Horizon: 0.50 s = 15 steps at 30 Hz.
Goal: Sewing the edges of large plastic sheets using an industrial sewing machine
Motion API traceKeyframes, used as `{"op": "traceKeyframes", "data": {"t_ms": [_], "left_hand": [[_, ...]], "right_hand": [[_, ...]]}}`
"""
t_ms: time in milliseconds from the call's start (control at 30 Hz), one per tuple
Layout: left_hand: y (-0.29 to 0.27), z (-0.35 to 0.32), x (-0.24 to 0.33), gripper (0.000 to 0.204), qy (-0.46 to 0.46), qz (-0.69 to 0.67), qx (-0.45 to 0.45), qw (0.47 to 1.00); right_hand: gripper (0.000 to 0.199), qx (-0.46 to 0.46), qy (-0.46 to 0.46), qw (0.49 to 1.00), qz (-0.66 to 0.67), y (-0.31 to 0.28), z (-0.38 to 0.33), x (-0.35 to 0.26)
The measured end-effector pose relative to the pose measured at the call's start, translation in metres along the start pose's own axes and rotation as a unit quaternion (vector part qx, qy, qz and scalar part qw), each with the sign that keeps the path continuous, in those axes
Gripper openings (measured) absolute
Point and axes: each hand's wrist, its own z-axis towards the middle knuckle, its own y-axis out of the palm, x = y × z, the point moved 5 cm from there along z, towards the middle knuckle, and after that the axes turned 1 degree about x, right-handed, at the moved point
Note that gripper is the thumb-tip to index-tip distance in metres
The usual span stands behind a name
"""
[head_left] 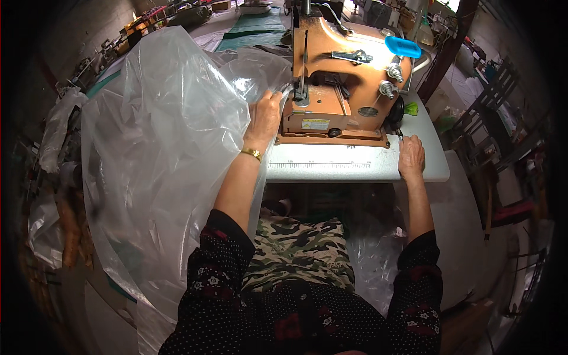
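My left hand (pixel 264 121), with a gold band at the wrist, is closed on the edge of a large translucent plastic sheet (pixel 171 112). It is just left of the presser foot (pixel 301 97) of an orange sewing machine (pixel 355 71). The sheet is heaped high on the left and hangs down past the table's front edge. On the white table (pixel 319 171), right of the machine's base, rests my right hand (pixel 412 157) with curled fingers. A small dark tip shows by those fingers, but what they hold is hidden.
A camouflage-patterned cloth (pixel 299 251) lies over my lap. Green sheeting (pixel 251 26) spreads out behind the machine. A bright green scrap (pixel 411 109) sits by the handwheel (pixel 395 110). Dark metal frames (pixel 497 94) stand at the right. Clear plastic (pixel 373 260) hangs below the table.
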Motion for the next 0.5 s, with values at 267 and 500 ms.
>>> {"op": "traceKeyframes", "data": {"t_ms": [267, 500], "left_hand": [[0.0, -0.006, -0.034, 0.021, -0.041, -0.046, 0.034, 0.998], [-0.02, -0.036, -0.051, 0.018, -0.085, -0.049, 0.083, 0.992]], "right_hand": [[0.014, -0.021, -0.078, 0.996, -0.033, -0.006, -0.022, 0.004], [0.015, 0.093, -0.039, 0.968, 0.232, -0.05, -0.078, -0.056]]}}
